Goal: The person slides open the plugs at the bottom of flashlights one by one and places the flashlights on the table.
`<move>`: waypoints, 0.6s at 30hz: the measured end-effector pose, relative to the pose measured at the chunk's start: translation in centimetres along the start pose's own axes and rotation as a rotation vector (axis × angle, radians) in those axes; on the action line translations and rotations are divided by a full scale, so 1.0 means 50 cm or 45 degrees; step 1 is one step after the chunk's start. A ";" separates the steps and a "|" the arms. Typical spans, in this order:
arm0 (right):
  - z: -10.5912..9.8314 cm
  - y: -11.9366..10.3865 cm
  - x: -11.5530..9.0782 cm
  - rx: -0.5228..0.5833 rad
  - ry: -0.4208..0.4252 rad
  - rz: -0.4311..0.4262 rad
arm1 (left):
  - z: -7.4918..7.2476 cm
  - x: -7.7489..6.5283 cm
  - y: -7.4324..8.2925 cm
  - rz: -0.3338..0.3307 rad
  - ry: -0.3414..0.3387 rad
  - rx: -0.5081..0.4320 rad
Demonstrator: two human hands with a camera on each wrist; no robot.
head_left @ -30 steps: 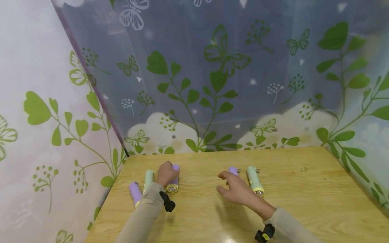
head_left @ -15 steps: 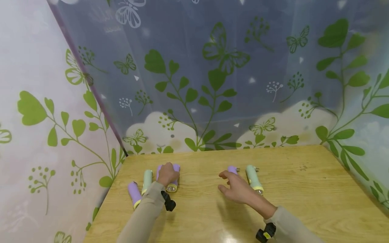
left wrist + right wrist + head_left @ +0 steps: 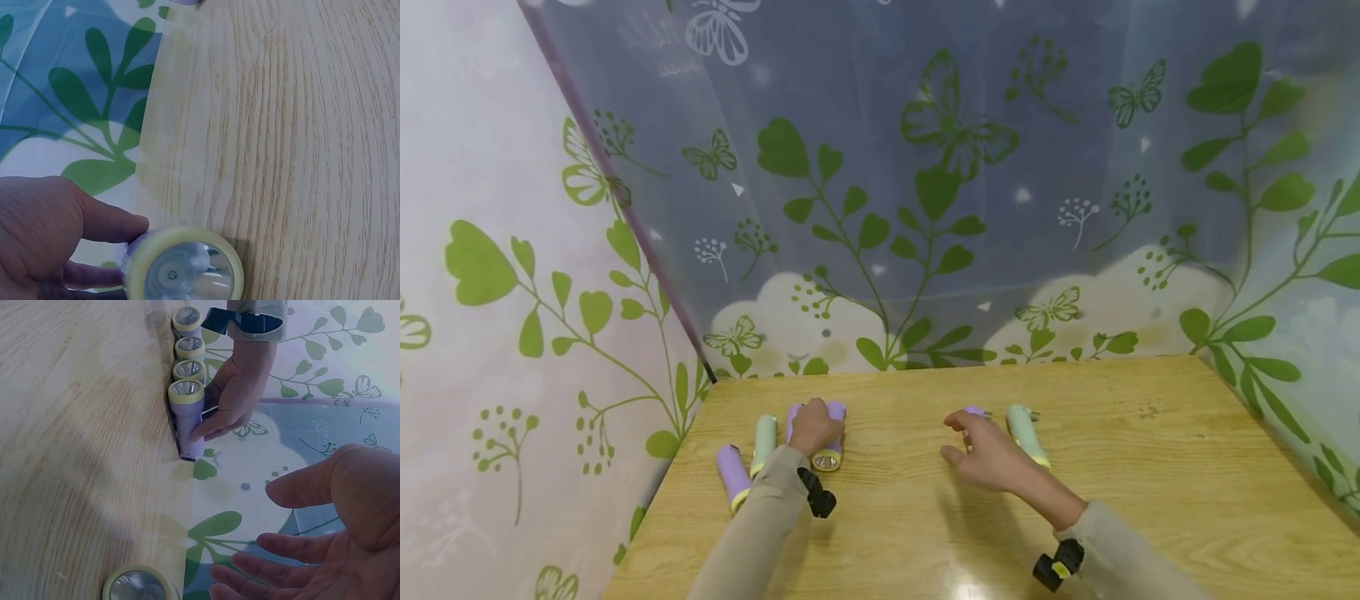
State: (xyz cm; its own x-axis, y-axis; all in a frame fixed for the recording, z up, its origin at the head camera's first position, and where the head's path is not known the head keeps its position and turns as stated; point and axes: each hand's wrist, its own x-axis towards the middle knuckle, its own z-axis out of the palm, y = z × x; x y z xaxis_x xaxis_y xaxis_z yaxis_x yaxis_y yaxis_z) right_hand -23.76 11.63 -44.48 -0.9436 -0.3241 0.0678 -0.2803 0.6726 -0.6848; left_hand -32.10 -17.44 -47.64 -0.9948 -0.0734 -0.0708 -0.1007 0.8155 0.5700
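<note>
My left hand (image 3: 815, 428) grips a purple flashlight (image 3: 837, 433) with a yellow head, lying on the table. In the left wrist view, its clear lens (image 3: 181, 272) shows beside the fingers. Another purple flashlight (image 3: 792, 414) peeks out left of this hand, mostly hidden. Farther left lie a mint green flashlight (image 3: 765, 437) and a purple flashlight (image 3: 732, 475). My right hand (image 3: 988, 454) hovers with fingers spread, holding nothing. Behind it are a purple flashlight (image 3: 974, 411), largely covered, and a mint green flashlight (image 3: 1024, 429).
The wooden table (image 3: 895, 517) meets a printed cloth backdrop (image 3: 880, 250) at its far edge. A printed side cloth (image 3: 550, 417) hangs along the left. The right wrist view shows the left-hand flashlights in a row, heads facing the same way.
A purple flashlight has come into sight left of my left hand, which stays on its flashlight. My right hand has drifted slightly right, covering more of the flashlights behind it.
</note>
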 end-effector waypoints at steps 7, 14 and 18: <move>-0.015 0.001 0.004 -0.029 0.000 -0.010 | 0.004 0.001 0.002 -0.052 0.010 -0.052; -0.034 -0.007 0.010 -0.026 0.008 0.015 | 0.006 -0.001 0.016 -0.048 0.043 -0.107; -0.042 -0.006 0.012 -0.015 0.001 0.027 | 0.008 -0.003 0.023 -0.044 0.040 -0.161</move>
State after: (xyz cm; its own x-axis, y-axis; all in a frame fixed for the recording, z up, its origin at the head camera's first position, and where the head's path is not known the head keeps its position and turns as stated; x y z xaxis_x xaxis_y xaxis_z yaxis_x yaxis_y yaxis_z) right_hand -24.58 12.62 -42.71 -0.9494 -0.3094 0.0541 -0.2624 0.6868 -0.6778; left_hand -32.04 -16.25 -47.28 -0.9905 -0.1197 -0.0681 -0.1344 0.7335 0.6663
